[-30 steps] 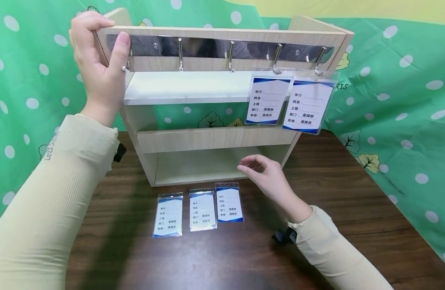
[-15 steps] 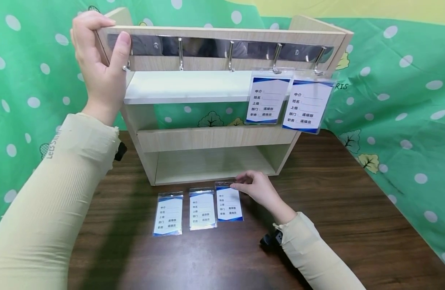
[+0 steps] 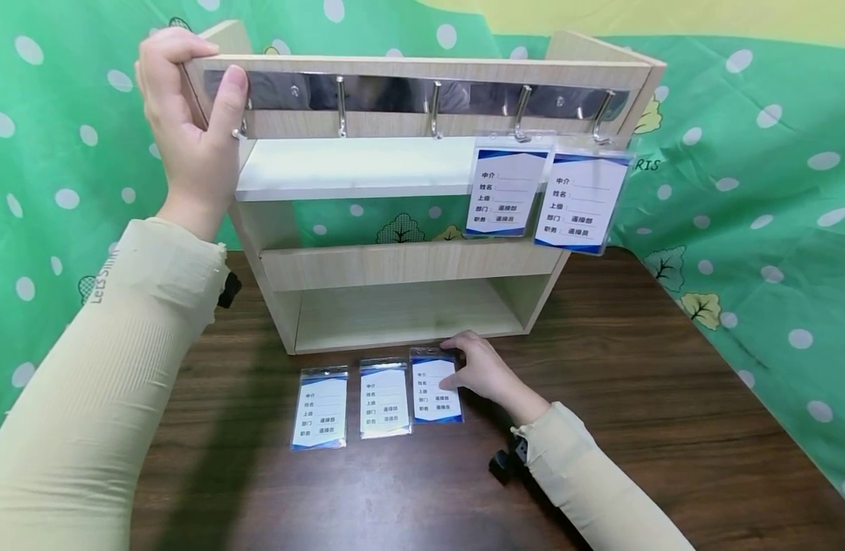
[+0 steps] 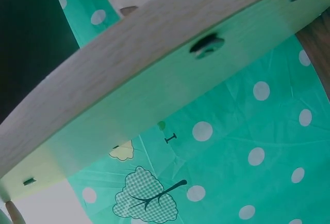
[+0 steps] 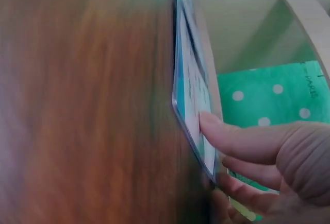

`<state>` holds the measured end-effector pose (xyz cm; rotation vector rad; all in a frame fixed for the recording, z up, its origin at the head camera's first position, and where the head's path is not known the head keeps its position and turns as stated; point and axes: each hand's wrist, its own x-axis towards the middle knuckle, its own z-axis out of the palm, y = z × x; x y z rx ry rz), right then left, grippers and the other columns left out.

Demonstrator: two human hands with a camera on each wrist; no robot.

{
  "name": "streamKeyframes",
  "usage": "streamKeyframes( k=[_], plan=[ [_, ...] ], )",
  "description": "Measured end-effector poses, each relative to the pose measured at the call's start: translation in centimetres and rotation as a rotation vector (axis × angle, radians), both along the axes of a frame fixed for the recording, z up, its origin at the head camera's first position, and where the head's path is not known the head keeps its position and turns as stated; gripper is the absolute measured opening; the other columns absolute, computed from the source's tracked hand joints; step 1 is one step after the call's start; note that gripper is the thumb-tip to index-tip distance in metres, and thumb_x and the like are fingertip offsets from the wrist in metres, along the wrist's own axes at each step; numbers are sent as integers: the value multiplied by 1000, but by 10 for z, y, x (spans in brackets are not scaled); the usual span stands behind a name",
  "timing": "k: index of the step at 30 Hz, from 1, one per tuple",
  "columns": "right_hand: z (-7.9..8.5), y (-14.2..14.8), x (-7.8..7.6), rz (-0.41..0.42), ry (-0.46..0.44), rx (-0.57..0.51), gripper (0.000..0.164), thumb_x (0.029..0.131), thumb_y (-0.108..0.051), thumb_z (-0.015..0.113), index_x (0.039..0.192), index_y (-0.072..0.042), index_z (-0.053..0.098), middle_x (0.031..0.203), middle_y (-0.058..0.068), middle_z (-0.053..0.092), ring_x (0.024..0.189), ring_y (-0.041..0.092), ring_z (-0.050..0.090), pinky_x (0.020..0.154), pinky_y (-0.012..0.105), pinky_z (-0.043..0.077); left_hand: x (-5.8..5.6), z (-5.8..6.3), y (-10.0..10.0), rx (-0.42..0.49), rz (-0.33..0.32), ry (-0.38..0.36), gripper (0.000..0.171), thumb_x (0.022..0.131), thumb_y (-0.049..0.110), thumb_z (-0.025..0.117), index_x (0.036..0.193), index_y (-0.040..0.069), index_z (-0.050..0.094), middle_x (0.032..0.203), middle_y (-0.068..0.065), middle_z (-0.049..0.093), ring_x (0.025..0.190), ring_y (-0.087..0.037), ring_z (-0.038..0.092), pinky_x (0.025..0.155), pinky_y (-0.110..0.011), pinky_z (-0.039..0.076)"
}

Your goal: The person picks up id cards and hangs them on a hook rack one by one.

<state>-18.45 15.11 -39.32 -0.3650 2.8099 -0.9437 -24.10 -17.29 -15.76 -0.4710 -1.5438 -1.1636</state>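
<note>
My left hand [image 3: 195,130] grips the top left corner of the wooden shelf [image 3: 409,264], thumb across its front board. In the left wrist view, a fingertip [image 4: 14,213] shows at the lower left. My right hand [image 3: 487,371] is at the rightmost of three ID badges [image 3: 432,405] on the table. Its thumb [image 5: 221,131] rests on the badge's face, with the other fingers by the top edge, apart from the thumb. That badge lies flat. Beside it lie a middle badge [image 3: 386,405] and a left badge [image 3: 319,409].
A metal hook strip [image 3: 388,92] runs along the shelf's top board. Two more badges hang there, one [image 3: 507,195] from the second hook from the right, another [image 3: 579,203] from the rightmost. The dark wooden table [image 3: 670,398] meets a green dotted cloth [image 3: 774,229].
My right hand has come down and left from the shelf's lower front to the rightmost badge, and its thumb has slid from the top edge onto the face. My left hand stays put.
</note>
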Motion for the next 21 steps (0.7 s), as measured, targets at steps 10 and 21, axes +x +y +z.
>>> streamKeyframes(
  k=[10,21],
  plan=[
    [5,8,-6,-4,-60,-50,42,75,-3,79,115,2,70,105,14,63,92,23,57,79,36,49,-3,-2,0,-11,4,-11,26,80,35,57,101,20,61,103,21,50,115,-5,44,107,-19,28],
    [39,18,-7,34,-87,-288,21,93,-10,62,107,5,69,93,17,69,72,16,59,65,37,54,0,-1,-1,-8,1,-9,26,80,34,57,101,19,61,103,22,50,116,-5,43,107,-20,28]
  ],
)
